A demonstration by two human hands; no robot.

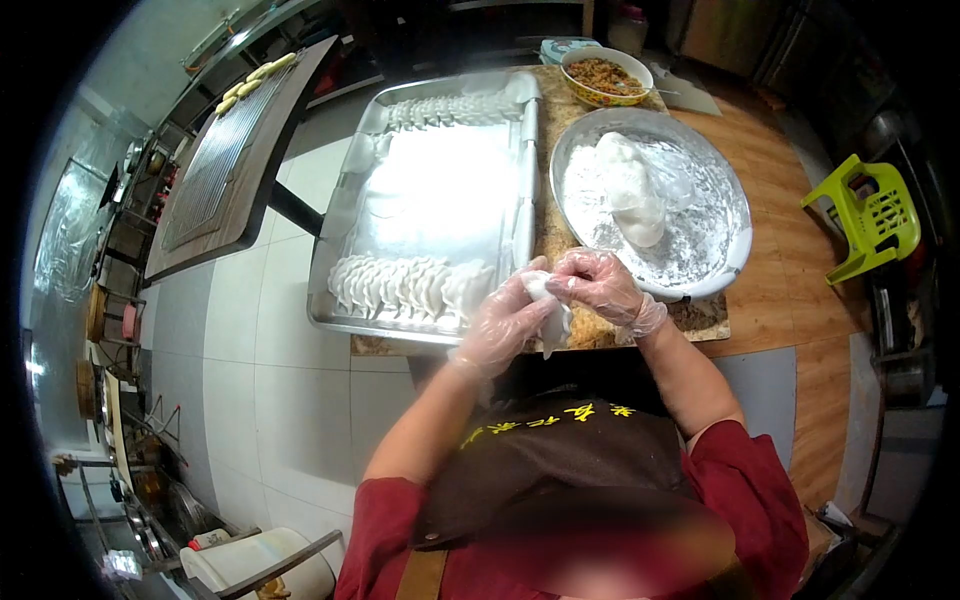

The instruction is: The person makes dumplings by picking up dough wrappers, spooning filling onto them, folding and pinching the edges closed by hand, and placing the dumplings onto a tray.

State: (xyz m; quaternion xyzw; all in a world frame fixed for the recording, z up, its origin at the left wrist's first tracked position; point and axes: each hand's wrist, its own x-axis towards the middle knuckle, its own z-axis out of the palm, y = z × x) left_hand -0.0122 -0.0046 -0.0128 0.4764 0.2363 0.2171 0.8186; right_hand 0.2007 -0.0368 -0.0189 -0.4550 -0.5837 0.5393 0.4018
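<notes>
A piece of white dough is held between my two gloved hands at the table's near edge. My left hand wraps round its left side, fingers closed. The fingers of my right hand pinch its upper right part. Left of my hands, a metal tray holds a row of white dumplings along its near end and another row at its far end. To the right, a round metal basin dusted with flour holds a large lump of white dough.
A bowl of brown filling stands behind the basin. A green plastic stool is on the floor at right. At left, a dark table carries several pale elongated pieces. A white bucket sits at lower left.
</notes>
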